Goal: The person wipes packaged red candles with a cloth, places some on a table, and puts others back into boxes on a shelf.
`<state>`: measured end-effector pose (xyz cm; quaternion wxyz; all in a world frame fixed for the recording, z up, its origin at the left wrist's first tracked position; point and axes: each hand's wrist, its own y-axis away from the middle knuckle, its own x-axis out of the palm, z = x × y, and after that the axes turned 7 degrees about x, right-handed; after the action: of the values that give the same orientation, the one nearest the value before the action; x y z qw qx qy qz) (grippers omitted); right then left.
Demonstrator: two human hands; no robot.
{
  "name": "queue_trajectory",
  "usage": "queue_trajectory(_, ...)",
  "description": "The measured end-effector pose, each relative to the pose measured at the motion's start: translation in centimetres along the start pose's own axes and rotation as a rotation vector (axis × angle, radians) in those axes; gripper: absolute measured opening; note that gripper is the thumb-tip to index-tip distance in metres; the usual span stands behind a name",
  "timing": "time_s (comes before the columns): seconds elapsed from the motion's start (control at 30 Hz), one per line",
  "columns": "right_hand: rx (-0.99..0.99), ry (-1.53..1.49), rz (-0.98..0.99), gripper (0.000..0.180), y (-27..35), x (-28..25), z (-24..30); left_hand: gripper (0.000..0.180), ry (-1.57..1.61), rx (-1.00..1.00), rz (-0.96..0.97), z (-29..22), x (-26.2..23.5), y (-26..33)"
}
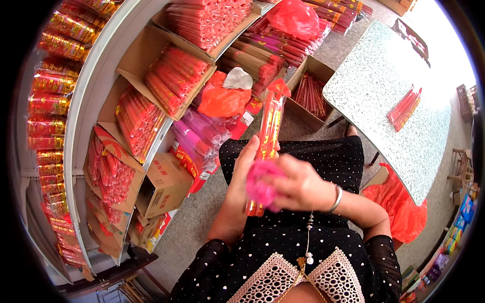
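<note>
My left hand (242,164) is closed round a long, clear-wrapped packet of red sticks (271,121) with gold markings. The packet slants upright over my lap, its top end pointing away from me. Bunched in my right hand (303,184) is a bright pink cloth (262,183), pressed against the packet's lower part. Cloth and right fingers are smeared by motion. The cloth hides part of the packet, whose bottom end shows below it. A similar red packet (405,109) lies on the speckled table (374,76) at the right.
Shelves at left hold cardboard boxes of red packets (174,78) and gold-red rolls (50,103). A closed carton (162,184) stands below. Beyond my knees sits an open box of red sticks (310,96). Red plastic bags (225,98) lie about; another red bag (404,207) hangs below the table.
</note>
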<state>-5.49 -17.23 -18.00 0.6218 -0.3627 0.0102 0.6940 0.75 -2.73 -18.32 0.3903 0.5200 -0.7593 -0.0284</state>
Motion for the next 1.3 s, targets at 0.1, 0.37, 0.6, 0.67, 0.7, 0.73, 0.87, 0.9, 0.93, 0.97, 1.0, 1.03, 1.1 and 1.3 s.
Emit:
queue_trajectory(0.1,-0.035,-0.034,0.048,0.044,0.0,0.3,0.4,0.039,0.061,-0.009,0.003,0.7,-1.2,-1.0)
queue_trajectory(0.37,0.196,0.179,-0.368,0.039,-3.1,-4.4,-4.4,0.049,0.113,-0.020,0.175,1.7,-1.1,-0.1)
queue_trajectory(0.6,0.293,0.140,-0.389,0.035,-2.4,-4.1,-4.8,0.050,0.131,0.047,0.294,1.9,-0.8,-0.3)
queue_trajectory(0.67,0.271,0.142,-0.386,0.037,-2.2,-4.1,-5.1,0.045,0.007,0.052,0.232,1.5,-0.3,-0.1)
queue_trajectory(0.7,0.260,0.143,-0.384,0.038,-2.1,-4.2,-5.1,0.042,-0.055,0.054,0.202,1.3,0.0,0.0)
queue_trajectory(0.73,0.282,0.113,-0.383,0.037,-2.0,-4.3,-5.1,0.042,-0.076,0.055,0.193,1.1,0.1,0.1)
queue_trajectory(0.87,0.354,0.016,-0.363,0.033,-1.6,-4.7,-4.5,0.038,-0.095,0.070,0.145,0.7,-0.1,-0.2)
queue_trajectory(0.9,0.368,-0.003,-0.355,0.032,-1.5,-4.8,-4.4,0.037,-0.085,0.078,0.129,0.7,-0.2,-0.4)
queue_trajectory(0.93,0.359,-0.001,-0.359,0.032,-1.4,-4.7,-4.4,0.036,-0.095,0.106,0.106,0.8,-0.3,-0.5)
queue_trajectory(0.97,0.349,0.000,-0.362,0.031,-1.2,-4.7,-4.4,0.035,-0.106,0.134,0.083,1.0,-0.4,-0.6)
queue_trajectory(1.0,0.339,0.001,-0.366,0.030,-1.2,-4.6,-4.3,0.035,-0.116,0.163,0.060,1.1,-0.5,-0.7)
queue_trajectory(1.03,0.341,-0.004,-0.363,0.030,-1.0,-4.6,-4.3,0.034,-0.127,0.178,0.057,1.1,-0.5,-0.8)
queue_trajectory(1.1,0.343,-0.015,-0.358,0.030,-0.8,-4.6,-4.2,0.034,-0.149,0.208,0.052,1.1,-0.7,-1.1)
queue_trajectory(1.3,0.317,-0.094,-0.337,0.029,0.2,-3.8,-4.2,0.036,-0.290,0.376,0.048,0.8,-2.1,-2.1)
